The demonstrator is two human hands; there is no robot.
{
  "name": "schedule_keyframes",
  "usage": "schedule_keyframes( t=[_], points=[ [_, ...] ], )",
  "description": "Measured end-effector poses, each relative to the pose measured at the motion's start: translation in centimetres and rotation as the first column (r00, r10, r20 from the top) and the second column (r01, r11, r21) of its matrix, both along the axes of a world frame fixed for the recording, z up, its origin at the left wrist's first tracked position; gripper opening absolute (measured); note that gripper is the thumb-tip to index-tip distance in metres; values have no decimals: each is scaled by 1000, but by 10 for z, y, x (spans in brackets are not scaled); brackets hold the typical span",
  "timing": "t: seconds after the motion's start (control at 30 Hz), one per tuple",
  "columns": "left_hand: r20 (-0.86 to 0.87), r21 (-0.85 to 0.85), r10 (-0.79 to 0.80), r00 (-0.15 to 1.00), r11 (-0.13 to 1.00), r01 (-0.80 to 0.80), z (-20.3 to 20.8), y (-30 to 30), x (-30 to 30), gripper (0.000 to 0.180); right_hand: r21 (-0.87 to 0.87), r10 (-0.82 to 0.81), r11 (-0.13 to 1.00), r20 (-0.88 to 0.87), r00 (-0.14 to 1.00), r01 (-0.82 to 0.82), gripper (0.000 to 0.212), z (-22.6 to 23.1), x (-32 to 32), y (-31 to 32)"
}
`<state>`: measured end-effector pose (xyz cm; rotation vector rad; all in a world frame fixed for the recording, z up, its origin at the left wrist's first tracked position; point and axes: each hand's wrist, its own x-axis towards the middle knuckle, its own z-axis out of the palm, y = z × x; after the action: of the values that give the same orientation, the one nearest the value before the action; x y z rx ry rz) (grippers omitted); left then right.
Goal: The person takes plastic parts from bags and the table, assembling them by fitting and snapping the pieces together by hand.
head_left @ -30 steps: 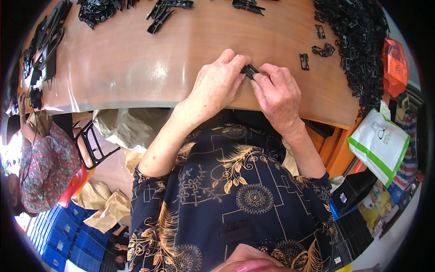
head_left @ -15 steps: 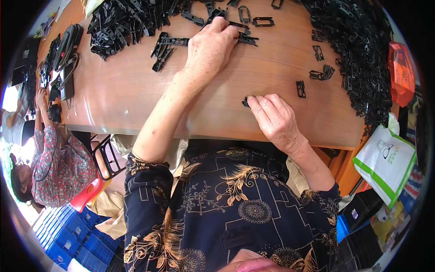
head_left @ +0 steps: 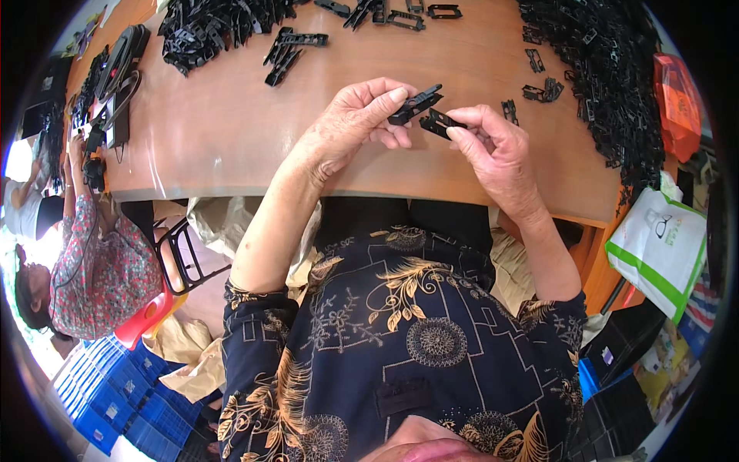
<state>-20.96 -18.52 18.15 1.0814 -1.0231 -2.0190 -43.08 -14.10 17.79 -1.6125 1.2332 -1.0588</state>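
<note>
**Two clip halves, ready to mate**

My left hand (head_left: pixel 350 127) pinched a long black plastic strip (head_left: pixel 416 104); my right hand (head_left: pixel 496 150) clamped a short black piece (head_left: pixel 440 122), both above the wooden table (head_left: pixel 231 131). Joining seemed next, needing careful alignment.

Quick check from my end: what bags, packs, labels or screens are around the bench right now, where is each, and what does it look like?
Orange-red plastic packet: far right edge of the wooden table, beside the heap of black clips; crinkled, glossy.
White and green bag: below the table's right end; white with green bands and a small dark emblem.
Blue crates: lower left floor; stacked, ribbed.
No screen that I can make out.
</note>
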Motion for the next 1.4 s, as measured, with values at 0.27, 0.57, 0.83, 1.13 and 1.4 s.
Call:
schedule_keyframes(
  t=[0.27,0.57,0.83,1.13,1.4],
  points=[
    [51,-76,-82,995,993,86,9,24,9,31,-20,109,993,-189,976,-115,13,26,9,17],
    [237,-201,-132,962,963,182,4,38,-8,27,-146,65,983,-266,962,-107,11,20,9,28],
    [337,-544,127,933,835,83,-14,78,-40,37,233,8,972,19,1000,-12,10,-1,-3,43],
    [101,-301,96,990,952,-61,-7,70,-56,66,478,-164,858,606,779,-190,17,-14,-21,42],
    [-22,-203,168,985,964,-169,-17,56,-74,29,517,-241,849,561,792,-107,16,-15,-24,35]
  ],
)
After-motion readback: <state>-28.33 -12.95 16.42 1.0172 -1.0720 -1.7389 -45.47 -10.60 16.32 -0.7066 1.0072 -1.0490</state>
